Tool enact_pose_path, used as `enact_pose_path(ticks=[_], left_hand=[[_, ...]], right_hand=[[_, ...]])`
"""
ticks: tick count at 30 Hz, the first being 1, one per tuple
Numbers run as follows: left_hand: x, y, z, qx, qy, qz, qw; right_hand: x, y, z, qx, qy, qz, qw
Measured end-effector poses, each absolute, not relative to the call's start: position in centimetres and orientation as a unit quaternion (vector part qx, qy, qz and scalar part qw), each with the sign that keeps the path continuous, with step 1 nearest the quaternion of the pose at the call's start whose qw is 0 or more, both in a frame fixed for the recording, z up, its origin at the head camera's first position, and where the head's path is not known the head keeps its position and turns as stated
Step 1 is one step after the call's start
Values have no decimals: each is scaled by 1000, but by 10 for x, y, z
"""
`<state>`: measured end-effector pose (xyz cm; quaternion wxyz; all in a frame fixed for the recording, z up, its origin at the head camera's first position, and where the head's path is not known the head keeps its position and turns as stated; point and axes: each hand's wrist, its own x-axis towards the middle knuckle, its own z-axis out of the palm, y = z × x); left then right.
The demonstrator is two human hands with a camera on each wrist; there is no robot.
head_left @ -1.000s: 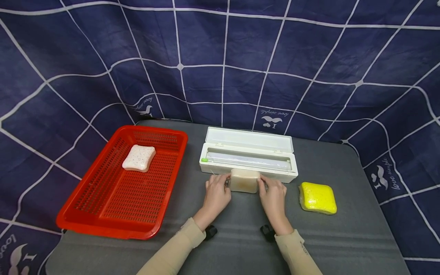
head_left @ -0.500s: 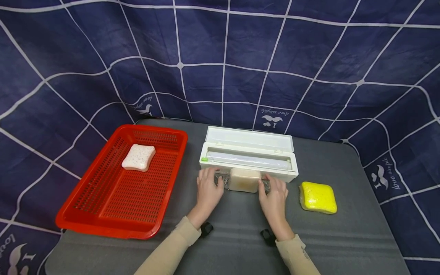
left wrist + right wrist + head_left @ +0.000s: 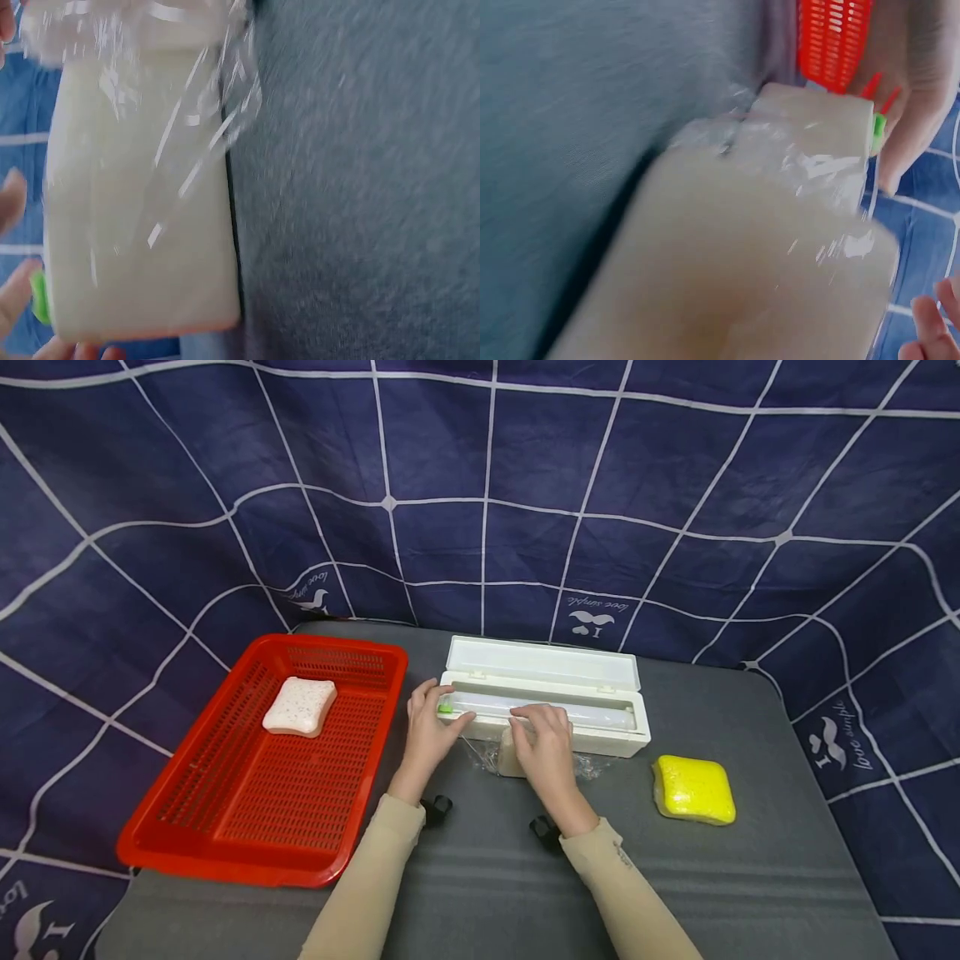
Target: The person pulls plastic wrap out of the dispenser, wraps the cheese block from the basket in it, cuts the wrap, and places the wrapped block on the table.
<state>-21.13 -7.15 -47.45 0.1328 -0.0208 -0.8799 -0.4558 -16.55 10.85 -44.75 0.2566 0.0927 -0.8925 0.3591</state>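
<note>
A white cling film dispenser [image 3: 525, 735] stands with its lid up and a film roll [image 3: 543, 708] inside. Against its front is a pale, round-cornered block [image 3: 705, 262], with clear film [image 3: 592, 766] lying over it and spreading to both sides. My left hand [image 3: 427, 739] is at the dispenser's left end, thumb and fingers apart, fingertips close by the green slider [image 3: 40, 297]. Over the block reaches my right hand [image 3: 547, 752], its bent fingers at the dispenser's front edge with nothing seen between them. It hides much of the block in the head view.
To the left, a red plastic basket [image 3: 352, 777] holds a white speckled sponge-like block [image 3: 300, 706]. A yellow block [image 3: 693, 789] in shiny wrap lies on the grey table [image 3: 757, 877] to the right. Blue checked cloth [image 3: 525, 460] hangs behind and at the sides.
Both hands have let go of the block's sides. The left has moved up and left to the dispenser's end; the right has moved up and left over the block.
</note>
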Motion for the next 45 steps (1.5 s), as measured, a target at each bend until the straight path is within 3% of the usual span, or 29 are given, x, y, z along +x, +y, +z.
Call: enact_pose_path(ticks=[6,11,17,34,45], left_hand=[[-224,-83,-484,-38,-884,-465,43],[-227,-90,-491,-47,-878,-476,16],[-230,-93,-496,-56,-881,-470,25],[-229,-96,-500,-79,-891,-441,68],[-222,-95,-499,-95,-897,-424,85]], right_hand=[[-190,79,-441,127,-911,346,184],[-203,60,-445,145,-929,313,134],[-214,43,-449,140,-945,277,107],[-223,45,-441,229,-942,193,153],[-226,63,-437,234,-944,205,113]])
